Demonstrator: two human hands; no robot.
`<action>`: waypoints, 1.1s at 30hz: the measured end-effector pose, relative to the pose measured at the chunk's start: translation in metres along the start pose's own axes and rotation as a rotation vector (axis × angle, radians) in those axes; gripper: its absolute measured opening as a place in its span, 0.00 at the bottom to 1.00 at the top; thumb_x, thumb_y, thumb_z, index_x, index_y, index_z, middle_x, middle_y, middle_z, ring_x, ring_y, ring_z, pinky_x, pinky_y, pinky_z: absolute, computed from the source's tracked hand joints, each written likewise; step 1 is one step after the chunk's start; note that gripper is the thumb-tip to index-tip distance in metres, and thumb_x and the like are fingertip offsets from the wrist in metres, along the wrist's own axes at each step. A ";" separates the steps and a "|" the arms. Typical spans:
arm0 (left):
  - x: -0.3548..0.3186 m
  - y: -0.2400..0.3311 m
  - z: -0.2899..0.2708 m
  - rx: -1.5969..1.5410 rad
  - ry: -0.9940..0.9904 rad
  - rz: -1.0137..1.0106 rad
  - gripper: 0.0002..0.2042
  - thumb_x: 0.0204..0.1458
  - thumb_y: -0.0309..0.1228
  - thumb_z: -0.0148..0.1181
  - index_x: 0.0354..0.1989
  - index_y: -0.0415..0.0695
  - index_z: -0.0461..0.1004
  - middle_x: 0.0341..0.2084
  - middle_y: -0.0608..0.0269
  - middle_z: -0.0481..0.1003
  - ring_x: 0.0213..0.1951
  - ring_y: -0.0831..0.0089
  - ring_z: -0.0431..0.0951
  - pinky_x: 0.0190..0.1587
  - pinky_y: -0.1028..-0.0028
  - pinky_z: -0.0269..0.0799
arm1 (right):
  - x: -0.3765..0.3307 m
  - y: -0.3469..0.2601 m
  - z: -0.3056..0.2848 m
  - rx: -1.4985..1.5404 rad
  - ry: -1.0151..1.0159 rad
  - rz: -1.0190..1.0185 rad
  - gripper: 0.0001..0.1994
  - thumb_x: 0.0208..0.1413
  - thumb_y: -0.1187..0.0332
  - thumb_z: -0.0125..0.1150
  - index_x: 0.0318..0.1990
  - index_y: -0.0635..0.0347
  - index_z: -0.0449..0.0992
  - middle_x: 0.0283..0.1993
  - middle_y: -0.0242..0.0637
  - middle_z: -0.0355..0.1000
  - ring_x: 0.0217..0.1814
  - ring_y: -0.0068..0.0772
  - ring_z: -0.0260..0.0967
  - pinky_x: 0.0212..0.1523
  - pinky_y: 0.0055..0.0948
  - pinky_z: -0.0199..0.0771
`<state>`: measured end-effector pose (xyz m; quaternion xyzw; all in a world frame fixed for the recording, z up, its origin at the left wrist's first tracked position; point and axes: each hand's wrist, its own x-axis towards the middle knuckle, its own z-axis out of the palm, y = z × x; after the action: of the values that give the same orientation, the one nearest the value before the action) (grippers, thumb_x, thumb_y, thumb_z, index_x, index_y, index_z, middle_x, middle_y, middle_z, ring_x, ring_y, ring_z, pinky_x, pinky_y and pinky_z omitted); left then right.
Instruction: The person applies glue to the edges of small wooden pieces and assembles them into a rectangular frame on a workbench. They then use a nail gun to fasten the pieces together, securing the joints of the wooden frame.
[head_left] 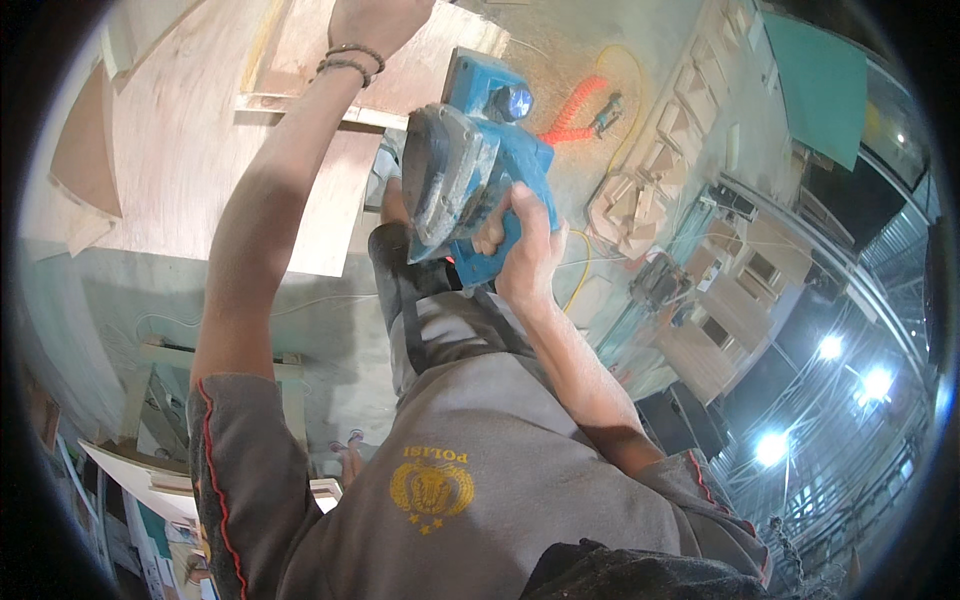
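My right hand (pixel 530 245) is wrapped round the handle of a blue electric hand planer (pixel 485 160). The planer is held up off the work, tilted on its side, with its worn metal sole turned to the left. My left hand (pixel 385 22) reaches to the top edge of the view, over a pale wooden panel (pixel 300 65). Its fingers are cut off by the frame, so their pose is hidden. Beneath that panel spreads a larger plywood sheet (pixel 200 160), whose near edge lies left of my legs.
An orange coiled air hose (pixel 572 108) with a blow gun (pixel 607 115) lies on the dusty floor beyond the planer. Wooden frame pieces (pixel 640 205) are at the right, near a green panel (pixel 820 85). Another person's feet (pixel 352 445) show at the lower left.
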<state>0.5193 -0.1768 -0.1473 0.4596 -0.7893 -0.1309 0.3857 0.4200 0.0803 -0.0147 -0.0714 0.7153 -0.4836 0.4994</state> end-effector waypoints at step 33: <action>-0.002 0.000 0.003 0.104 -0.036 -0.042 0.10 0.53 0.37 0.60 0.26 0.44 0.79 0.34 0.55 0.76 0.44 0.54 0.74 0.47 0.55 0.70 | 0.059 -0.082 -0.036 0.048 0.108 -0.072 0.18 0.62 0.51 0.54 0.39 0.58 0.70 0.20 0.30 0.60 0.20 0.29 0.57 0.27 0.34 0.63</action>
<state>0.5176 -0.1753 -0.1505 0.4930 -0.7920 -0.1059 0.3443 0.3312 0.0256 0.0104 -0.0587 0.7266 -0.5212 0.4438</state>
